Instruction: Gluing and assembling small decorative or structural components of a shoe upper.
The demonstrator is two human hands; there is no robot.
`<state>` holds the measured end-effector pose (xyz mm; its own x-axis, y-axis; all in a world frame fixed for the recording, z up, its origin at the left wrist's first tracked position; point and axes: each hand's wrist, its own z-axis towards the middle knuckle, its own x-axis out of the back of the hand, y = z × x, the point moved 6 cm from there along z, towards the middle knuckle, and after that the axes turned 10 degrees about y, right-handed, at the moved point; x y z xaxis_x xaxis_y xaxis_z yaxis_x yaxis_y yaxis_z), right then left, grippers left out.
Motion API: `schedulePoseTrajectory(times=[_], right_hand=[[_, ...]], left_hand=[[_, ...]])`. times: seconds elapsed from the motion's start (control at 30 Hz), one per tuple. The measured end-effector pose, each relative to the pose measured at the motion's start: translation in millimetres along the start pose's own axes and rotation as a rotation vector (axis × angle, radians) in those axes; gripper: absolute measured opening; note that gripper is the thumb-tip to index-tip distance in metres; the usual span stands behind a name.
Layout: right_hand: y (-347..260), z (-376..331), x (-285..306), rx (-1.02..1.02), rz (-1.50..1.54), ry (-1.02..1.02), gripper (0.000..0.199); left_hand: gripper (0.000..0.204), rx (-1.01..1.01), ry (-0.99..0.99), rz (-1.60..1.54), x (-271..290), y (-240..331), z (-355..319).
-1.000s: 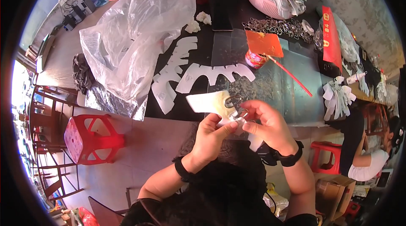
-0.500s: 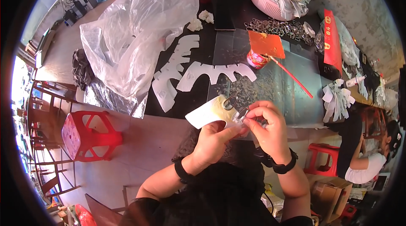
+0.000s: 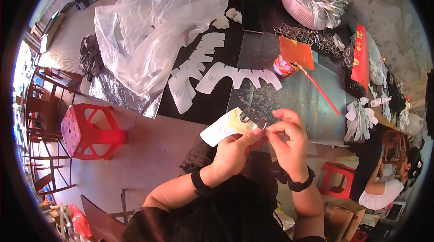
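My left hand [image 3: 231, 154] holds a white cut-out piece [image 3: 216, 132] in front of me, thumb on top near a ring. Yellowish paste [image 3: 239, 122] coats part of its face, and two metal rings [image 3: 247, 114] sit at its edge. Just right of it, my right hand [image 3: 289, 144] has its index finger raised. Its thumb and another finger press together beside the second ring; what is between them is too small to tell. Two white strips with cut-out fingers [image 3: 184, 87] lie on the dark tabletop beyond my hands.
An orange card [image 3: 296, 53] and a red stick [image 3: 320, 90] rest on a small printed can [image 3: 284, 66]. Loose metal rings [image 3: 312, 38] lie near a pink basket [image 3: 300, 12] of white pieces. A clear plastic bag [image 3: 153, 34] covers the left. Another person [image 3: 383, 193] sits at right.
My left thumb has slid forward toward the second ring. My right index finger has lifted away from the piece, and my right hand has drawn slightly right. The whole view has shifted a little.
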<state>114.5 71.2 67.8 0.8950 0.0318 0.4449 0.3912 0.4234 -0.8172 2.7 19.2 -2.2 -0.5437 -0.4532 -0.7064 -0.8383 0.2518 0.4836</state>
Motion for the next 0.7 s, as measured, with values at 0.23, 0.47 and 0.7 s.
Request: schedulePoseTrajectory(times=[0.23, 0.47, 0.7], right_hand=[[-8.5, -4.8, -8.9, 0.213, -0.162, 0.153, 0.014], [-7.2, -5.8, -15.9, 0.229, -0.241, 0.099, 0.015], [-7.5, -6.9, -4.8, 0.136, -0.096, 0.170, 0.015]], left_hand=[[0.024, -0.023, 0.063, -0.050, -1.8, -3.2, 1.8], [0.027, -0.051, 0.040, -0.060, 2.9, 0.4, 3.0], [0.026, -0.007, -0.007, -0.169, 4.5, 5.5, 6.6]])
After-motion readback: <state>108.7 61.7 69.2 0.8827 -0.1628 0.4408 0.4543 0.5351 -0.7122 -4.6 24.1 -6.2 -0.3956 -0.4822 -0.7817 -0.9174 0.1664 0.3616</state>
